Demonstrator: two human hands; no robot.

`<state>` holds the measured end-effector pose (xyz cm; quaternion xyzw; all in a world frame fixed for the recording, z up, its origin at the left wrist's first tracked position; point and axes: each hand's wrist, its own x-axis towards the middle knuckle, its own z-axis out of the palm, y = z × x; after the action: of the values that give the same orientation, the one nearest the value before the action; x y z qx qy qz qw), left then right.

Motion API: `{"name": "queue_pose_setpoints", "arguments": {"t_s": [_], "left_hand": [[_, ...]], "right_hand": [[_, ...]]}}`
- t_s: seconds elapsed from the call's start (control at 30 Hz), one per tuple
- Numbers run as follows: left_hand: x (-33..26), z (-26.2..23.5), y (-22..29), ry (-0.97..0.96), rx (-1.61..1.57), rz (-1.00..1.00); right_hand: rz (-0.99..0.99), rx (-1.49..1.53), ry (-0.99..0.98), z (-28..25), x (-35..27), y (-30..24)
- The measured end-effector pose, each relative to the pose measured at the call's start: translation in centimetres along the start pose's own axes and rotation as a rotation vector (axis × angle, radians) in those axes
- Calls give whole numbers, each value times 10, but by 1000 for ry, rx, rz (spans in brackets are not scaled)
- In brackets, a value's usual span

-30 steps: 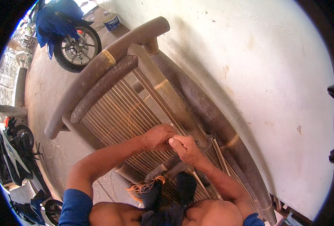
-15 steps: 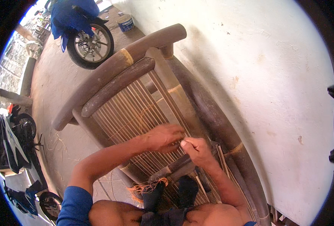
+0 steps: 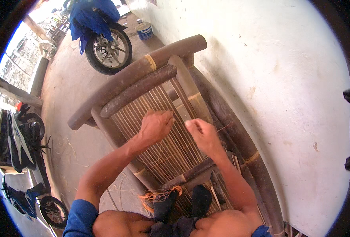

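Observation:
Both hands are over the seat of thin bamboo slats (image 3: 135, 114), in a thick brown bamboo frame. My left hand (image 3: 158, 125) is closed, its fingers curled above the middle of the slats. A short gap to its right, my right hand (image 3: 203, 136) is closed with thumb and forefinger pinched together. Whatever either pinch holds is too thin to make out. A fine strand (image 3: 225, 126) sticks out to the right from behind my right hand. Loose thin strands lie across the slats below my hands. A bundle of orange strands (image 3: 155, 196) lies beside my feet.
The thick bamboo frame rail (image 3: 119, 89) curves across the far end. A white wall (image 3: 285, 98) runs along the right. A blue motorcycle (image 3: 100, 35) and a blue-and-white can (image 3: 144, 31) stand beyond. More motorcycles (image 3: 25, 138) are at left.
My hands have moved apart and away from my body, the left one up and to the left. The whole view has shifted slightly right and down.

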<state>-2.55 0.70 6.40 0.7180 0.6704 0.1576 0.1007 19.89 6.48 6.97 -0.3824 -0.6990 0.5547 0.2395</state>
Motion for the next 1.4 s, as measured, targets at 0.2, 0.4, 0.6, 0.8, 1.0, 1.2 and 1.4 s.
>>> {"name": "queue_pose_setpoints", "arguments": {"t_s": [0.2, 0.4, 0.6, 0.8, 1.0, 1.2, 1.4], "left_hand": [[-27, -13, 39, -74, -331, 14], [15, -27, 5, 192, -221, 259], [65, -13, -33, 70, 274, 512], [83, -14, -28, -29, 197, 258], [97, -16, -30, -169, -356, -15], [98, -7, -31, -171, 278, 190], [92, -4, -14, -288, 431, 129]], "right_hand": [[292, 817, -257, 54, 38, 34], [315, 726, -18, 13, 37, 17], [107, 550, 83, -63, 32, -7], [-546, -718, 744, -59, 43, -14], [175, 82, -81, 34, 38, 16], [409, 1067, 0, 77, 64, 41], [276, 1298, 38, 96, 79, 35]]}}
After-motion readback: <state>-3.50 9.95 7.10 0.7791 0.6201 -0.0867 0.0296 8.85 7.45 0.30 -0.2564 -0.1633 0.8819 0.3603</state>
